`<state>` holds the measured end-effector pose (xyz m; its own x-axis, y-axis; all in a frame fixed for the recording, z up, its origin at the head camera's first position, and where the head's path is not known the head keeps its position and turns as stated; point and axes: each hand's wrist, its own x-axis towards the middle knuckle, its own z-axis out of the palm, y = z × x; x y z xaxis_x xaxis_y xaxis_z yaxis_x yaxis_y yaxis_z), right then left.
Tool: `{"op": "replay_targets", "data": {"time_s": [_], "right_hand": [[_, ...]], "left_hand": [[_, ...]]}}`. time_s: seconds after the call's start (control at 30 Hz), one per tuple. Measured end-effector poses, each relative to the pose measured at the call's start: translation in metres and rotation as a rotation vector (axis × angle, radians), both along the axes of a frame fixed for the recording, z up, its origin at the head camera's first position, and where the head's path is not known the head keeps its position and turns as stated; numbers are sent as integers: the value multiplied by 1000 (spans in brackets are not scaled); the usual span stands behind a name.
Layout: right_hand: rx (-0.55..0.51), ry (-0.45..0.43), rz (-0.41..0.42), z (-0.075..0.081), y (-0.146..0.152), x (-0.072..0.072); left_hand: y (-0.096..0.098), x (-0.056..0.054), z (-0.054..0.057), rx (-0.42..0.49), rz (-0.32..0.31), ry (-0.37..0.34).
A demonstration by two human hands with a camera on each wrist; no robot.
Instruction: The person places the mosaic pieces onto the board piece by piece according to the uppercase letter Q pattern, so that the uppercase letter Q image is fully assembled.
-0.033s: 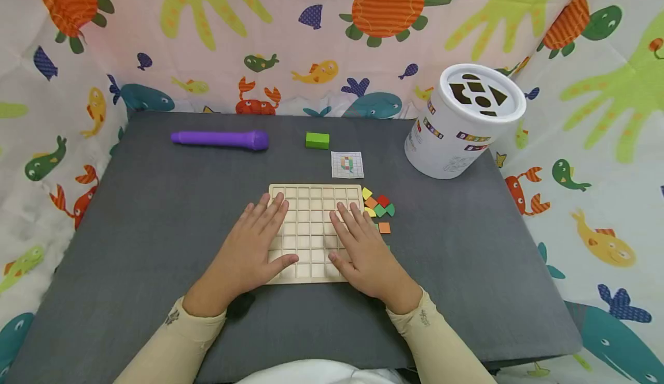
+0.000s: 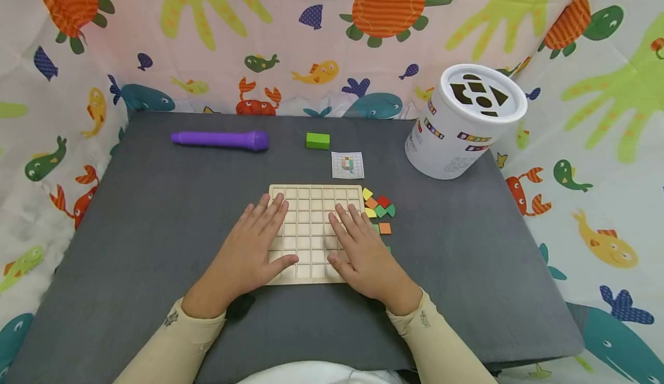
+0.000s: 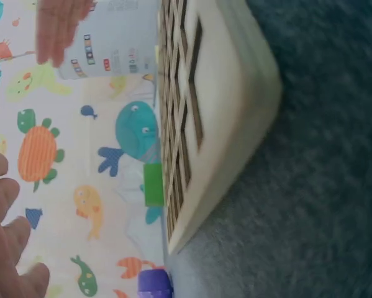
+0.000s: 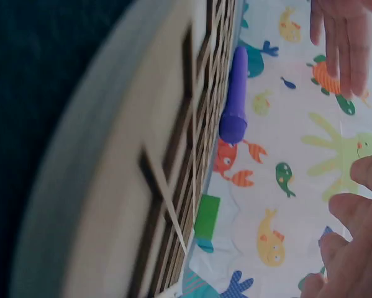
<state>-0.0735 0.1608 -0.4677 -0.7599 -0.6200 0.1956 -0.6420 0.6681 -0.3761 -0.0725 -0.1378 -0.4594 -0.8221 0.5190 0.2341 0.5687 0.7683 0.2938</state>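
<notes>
A pale wooden board [image 2: 310, 234] with a grid of square recesses lies on the table in front of the person. My left hand [image 2: 251, 251], fingers straight and palm down, hovers over its left side. Over its right side my right hand [image 2: 365, 257] is spread the same way, holding nothing. Both wrist views show a gap between the palms and the board [image 3: 232, 93]. Small coloured tiles [image 2: 383, 201], red, orange, yellow and green, lie along the board's right edge, some partly hidden by the right hand. A small card [image 2: 347, 165] with a coloured grid pattern lies behind the board.
At the back left lies a purple stick [image 2: 220, 139], thicker at one end. A green block [image 2: 317, 140] sits near the card. The white tub [image 2: 446, 142] with shaped holes in its lid stands at the back right. A printed sea-animal curtain [image 2: 207, 44] borders the grey table [image 2: 129, 245].
</notes>
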Motion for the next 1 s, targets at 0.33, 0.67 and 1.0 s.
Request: {"op": "replay_targets", "data": {"time_s": [0.33, 0.67, 1.0], "right_hand": [[-35, 70, -59, 6, 18, -1], [-15, 59, -185, 19, 66, 9], [32, 104, -245, 43, 97, 3]], "left_hand": [[-2, 0, 7, -32, -7, -64], [-6, -7, -2, -106, 2, -181], [-16, -10, -11, -63, 12, -289]]}}
